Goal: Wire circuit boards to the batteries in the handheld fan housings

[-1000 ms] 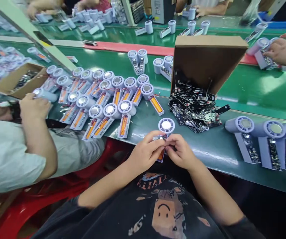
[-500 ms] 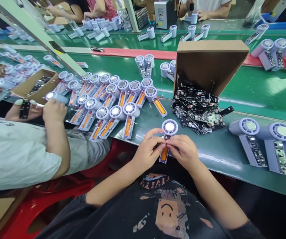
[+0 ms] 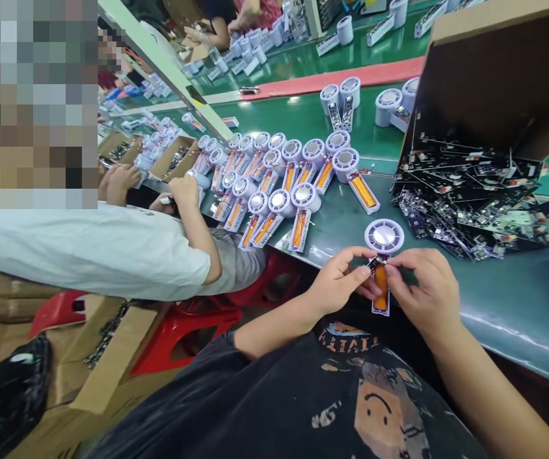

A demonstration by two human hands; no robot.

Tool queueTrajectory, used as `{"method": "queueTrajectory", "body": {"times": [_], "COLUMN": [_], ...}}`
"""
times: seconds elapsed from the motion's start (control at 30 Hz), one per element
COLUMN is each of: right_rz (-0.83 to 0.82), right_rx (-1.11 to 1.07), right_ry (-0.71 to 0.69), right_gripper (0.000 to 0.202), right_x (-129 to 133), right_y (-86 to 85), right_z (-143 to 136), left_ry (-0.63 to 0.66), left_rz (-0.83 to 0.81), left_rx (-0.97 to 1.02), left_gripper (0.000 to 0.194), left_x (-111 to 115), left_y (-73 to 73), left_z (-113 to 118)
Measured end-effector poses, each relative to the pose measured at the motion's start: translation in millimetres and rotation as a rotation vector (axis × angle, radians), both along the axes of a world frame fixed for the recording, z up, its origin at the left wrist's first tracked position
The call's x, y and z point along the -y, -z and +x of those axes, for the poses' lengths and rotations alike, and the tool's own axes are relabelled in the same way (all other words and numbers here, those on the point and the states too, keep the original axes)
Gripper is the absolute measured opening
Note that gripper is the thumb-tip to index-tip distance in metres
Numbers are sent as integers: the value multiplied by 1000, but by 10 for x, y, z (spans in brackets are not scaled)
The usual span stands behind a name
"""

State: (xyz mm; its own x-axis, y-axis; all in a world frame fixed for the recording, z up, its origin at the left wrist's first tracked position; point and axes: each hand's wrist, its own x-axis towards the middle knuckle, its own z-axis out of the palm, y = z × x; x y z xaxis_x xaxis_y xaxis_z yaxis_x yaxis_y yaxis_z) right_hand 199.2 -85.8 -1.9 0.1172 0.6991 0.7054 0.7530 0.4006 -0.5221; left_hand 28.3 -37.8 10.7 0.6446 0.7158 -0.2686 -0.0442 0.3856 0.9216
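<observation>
Your left hand (image 3: 338, 280) pinches a small circuit board (image 3: 375, 262) between thumb and forefinger. Your right hand's (image 3: 427, 287) thumb and forefinger nearly meet at the board's right end; you can't tell whether they grip it. The handheld fan (image 3: 384, 236) sits between your hands at the bench's (image 3: 498, 312) near edge, head far, handle near, its orange battery (image 3: 380, 287) exposed. Assembled rows of fans (image 3: 278, 201) lie left; a cardboard box (image 3: 489, 70) of boards stands far right.

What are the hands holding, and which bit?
The left hand pinches a small circuit board by one end; what the right hand holds can't be told.
</observation>
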Motion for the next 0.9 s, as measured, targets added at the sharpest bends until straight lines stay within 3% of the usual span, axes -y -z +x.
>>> {"method": "queueTrajectory", "body": {"times": [0.27, 0.77, 0.9], "right_rz": [-19, -16, -48], "right_rx": [26, 13, -16], "right_ry": [22, -7, -77], "right_gripper": [8, 9, 7], "right_x": [8, 20, 14], "right_y": [43, 11, 17], "right_z": [-13, 2, 42], "left_ry": [-33, -28, -15], "left_rz": [165, 549, 539], "left_rx": [-8, -169, -116], "left_gripper": [45, 25, 23], "left_x": [20, 63, 65], "left_y": [33, -65, -60], "left_z": [-1, -4, -11]}}
